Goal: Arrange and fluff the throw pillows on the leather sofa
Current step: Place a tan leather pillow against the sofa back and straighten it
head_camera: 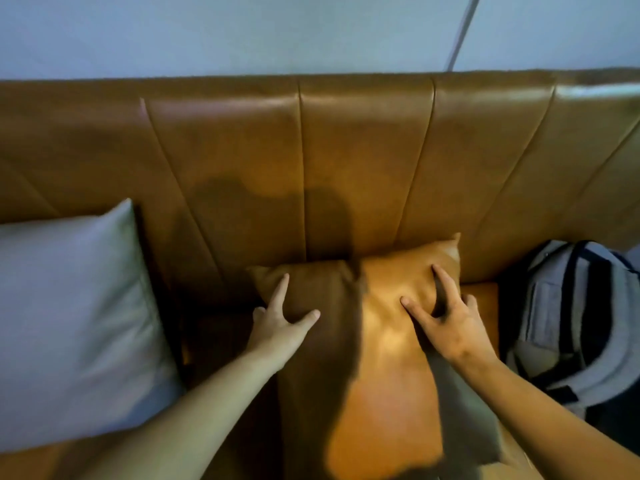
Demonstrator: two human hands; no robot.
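Note:
A tan leather throw pillow (374, 341) lies flat on the sofa seat, its far edge against the backrest (363, 161). My left hand (280, 320) rests on the pillow's far left corner with fingers spread. My right hand (446, 317) presses on its far right part, fingers apart and fingertips digging into the leather. A larger pale grey pillow (69, 313) leans against the backrest at the left, apart from both hands.
A grey backpack with black straps (571, 323) sits on the seat at the right, close to the tan pillow. A pale wall (242, 32) rises behind the sofa, with a thin white pole (464, 29) leaning across it.

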